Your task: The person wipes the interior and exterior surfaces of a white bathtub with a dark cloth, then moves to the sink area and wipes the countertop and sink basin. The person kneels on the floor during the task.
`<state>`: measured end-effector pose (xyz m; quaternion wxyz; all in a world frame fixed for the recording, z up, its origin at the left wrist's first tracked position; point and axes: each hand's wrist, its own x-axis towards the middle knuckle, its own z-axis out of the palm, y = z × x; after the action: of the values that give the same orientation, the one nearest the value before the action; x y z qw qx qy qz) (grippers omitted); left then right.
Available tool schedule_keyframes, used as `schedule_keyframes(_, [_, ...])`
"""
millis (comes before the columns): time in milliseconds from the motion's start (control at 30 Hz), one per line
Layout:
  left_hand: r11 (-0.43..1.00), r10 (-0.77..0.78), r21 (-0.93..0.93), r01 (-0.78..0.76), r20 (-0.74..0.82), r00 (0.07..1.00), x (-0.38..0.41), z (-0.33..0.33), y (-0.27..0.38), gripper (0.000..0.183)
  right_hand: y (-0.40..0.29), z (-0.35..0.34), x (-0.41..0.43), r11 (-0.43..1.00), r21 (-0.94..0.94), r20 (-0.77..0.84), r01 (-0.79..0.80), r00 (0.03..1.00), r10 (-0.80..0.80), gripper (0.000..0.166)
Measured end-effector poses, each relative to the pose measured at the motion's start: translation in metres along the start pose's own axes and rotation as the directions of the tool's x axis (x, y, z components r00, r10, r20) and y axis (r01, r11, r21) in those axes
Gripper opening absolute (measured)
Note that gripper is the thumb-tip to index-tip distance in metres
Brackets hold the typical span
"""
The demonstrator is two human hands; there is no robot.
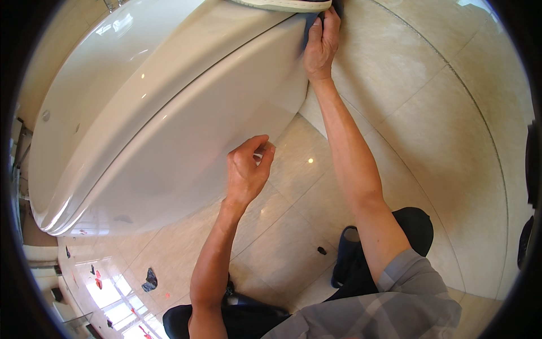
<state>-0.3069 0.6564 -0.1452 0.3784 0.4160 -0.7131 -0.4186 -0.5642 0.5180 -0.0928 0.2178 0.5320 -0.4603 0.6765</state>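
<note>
A glossy white bathtub slants across the view, with a dark seam below its rim. At the tub's far right corner my right hand grips a dark blue cloth pressed against the edge; its fingers are partly hidden. Right above that hand, a shoe with a pale sole rests on the rim, mostly out of frame. My left hand hovers in front of the tub's side panel, its fingers loosely curled and the thumb near the fingertips. I see nothing held in it.
Beige tiles cover the floor and the wall at right. Dark scraps and red bits lie on the floor at lower left, where window light reflects. My knees and a dark blue slipper are below.
</note>
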Motion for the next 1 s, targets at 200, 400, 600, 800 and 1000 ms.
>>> schedule_keyframes(200, [0.935,0.336,-0.066,-0.350,-0.161,0.928,-0.005,-0.003,0.025,0.015,-0.067,0.013,-0.035,0.988,0.155,-0.092,0.019,0.996,-0.005,0.038])
schedule_keyframes(400, [0.768,0.624,0.034,-0.640,-0.265,0.735,-0.011,-0.012,0.049,0.013,-0.136,0.019,-0.062,0.977,0.146,-0.064,0.152,0.987,-0.144,0.035])
schedule_keyframes(600, [0.755,0.611,0.052,-0.654,-0.419,0.672,-0.016,-0.019,0.057,0.015,-0.180,0.032,-0.100,0.936,0.181,0.016,0.303,0.950,-0.310,0.046])
schedule_keyframes(800, [0.666,0.731,0.179,-0.724,-0.353,0.584,-0.013,-0.014,0.062,0.017,-0.115,0.009,-0.093,0.954,0.134,0.099,0.268,0.954,-0.282,0.049])
schedule_keyframes(1000, [0.719,0.692,0.191,-0.669,-0.286,0.662,-0.007,-0.006,0.055,0.020,-0.039,0.006,-0.047,0.997,0.071,-0.008,-0.040,0.999,0.041,0.052])
